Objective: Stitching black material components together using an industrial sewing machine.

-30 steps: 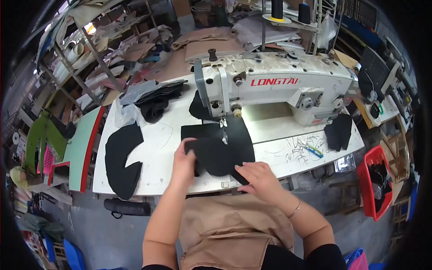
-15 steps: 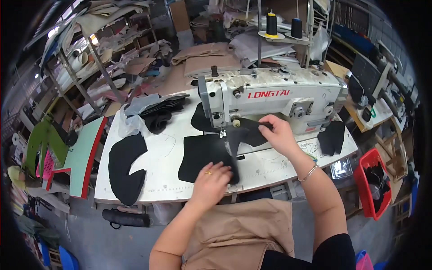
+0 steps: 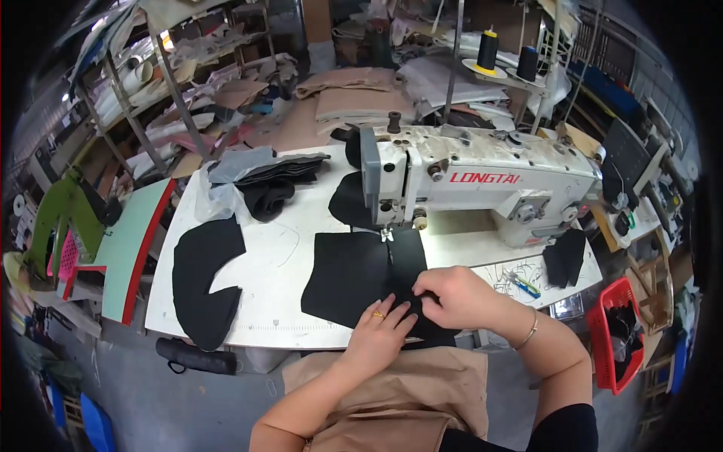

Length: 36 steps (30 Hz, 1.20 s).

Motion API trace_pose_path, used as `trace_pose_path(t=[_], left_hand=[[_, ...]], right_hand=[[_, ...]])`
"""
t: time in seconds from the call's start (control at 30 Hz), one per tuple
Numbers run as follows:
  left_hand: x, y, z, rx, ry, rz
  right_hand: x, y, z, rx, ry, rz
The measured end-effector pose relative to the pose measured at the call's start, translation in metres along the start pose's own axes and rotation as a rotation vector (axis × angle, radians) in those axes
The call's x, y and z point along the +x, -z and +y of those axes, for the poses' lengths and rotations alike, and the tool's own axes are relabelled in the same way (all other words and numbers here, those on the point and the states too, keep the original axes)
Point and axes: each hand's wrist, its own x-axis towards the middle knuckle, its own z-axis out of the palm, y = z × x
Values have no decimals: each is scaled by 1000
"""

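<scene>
Black fabric point(image 3: 350, 271) lies flat under the presser foot point(image 3: 386, 233) of a white sewing machine point(image 3: 482, 169). A narrower black strip point(image 3: 409, 252) runs along the fabric's right side, its upper end beside the foot. My left hand point(image 3: 379, 331) rests on the near edge of the fabric, fingers stretched and slightly apart. Just right of it, my right hand point(image 3: 461, 297) is closed, with thumb and forefinger pinching the strip's near part; the fingertips are partly hidden. Some of the black fabric hangs over the table's front edge.
Small thread snips point(image 3: 523, 285) and a black piece point(image 3: 565, 258) lie to the right. Leftward are a curved black piece point(image 3: 199, 282) and a stack of black pieces point(image 3: 282, 177). A red basket point(image 3: 619, 335) stands right of the table; thread cones point(image 3: 488, 53) stand behind the machine.
My right hand has come from under the machine's arm toward me, folding the strip down beside the other fabric. My left hand has shifted slightly right and nearer. The snips now show.
</scene>
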Motion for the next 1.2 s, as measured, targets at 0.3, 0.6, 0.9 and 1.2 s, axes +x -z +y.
trace_pose_path(t=[0.3,0.6,0.9,1.2], left_hand=[[1,9,6,-40,40,-1],[-2,19,-4,-35,-28,21],[-5,19,-8,-60,-8,-83],[15,27,-26,-291,10,-188]], right_hand=[[0,-34,11,-183,97,-32],[-9,-39,29,-328,200,-2],[-15,-43,34,-251,224,-93],[0,-47,46,-187,259,-22]])
